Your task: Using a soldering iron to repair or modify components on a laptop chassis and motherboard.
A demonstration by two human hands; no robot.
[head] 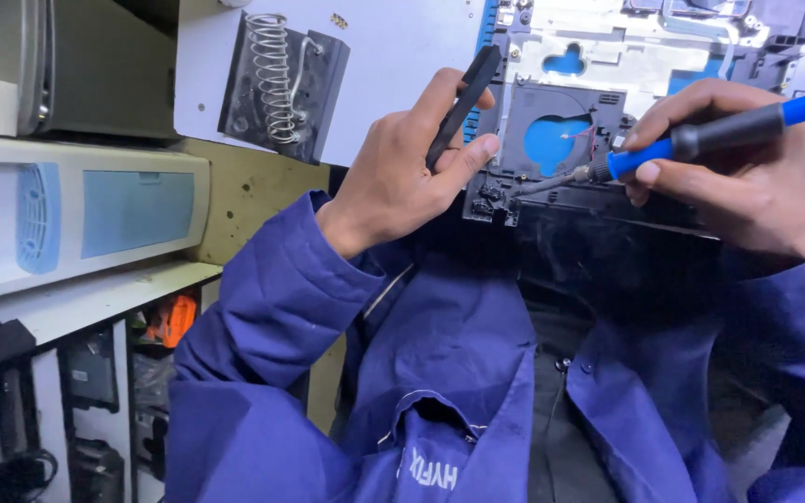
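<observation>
one head-worn view looks steeply down from close above, fingers (463, 154) high in frame, the wearer's blue coat (440, 373) filling everything below them.

An electronics repair workshop: soldering-iron stand (281, 86), opened device chassis (607, 84), stacked equipment (76, 214).

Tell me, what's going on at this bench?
A person in a blue coat is working on an opened device. The right hand holds a blue soldering iron, tip down at the device's lower edge. The left hand grips black tweezers beside it. A coiled iron stand sits nearby.
</observation>
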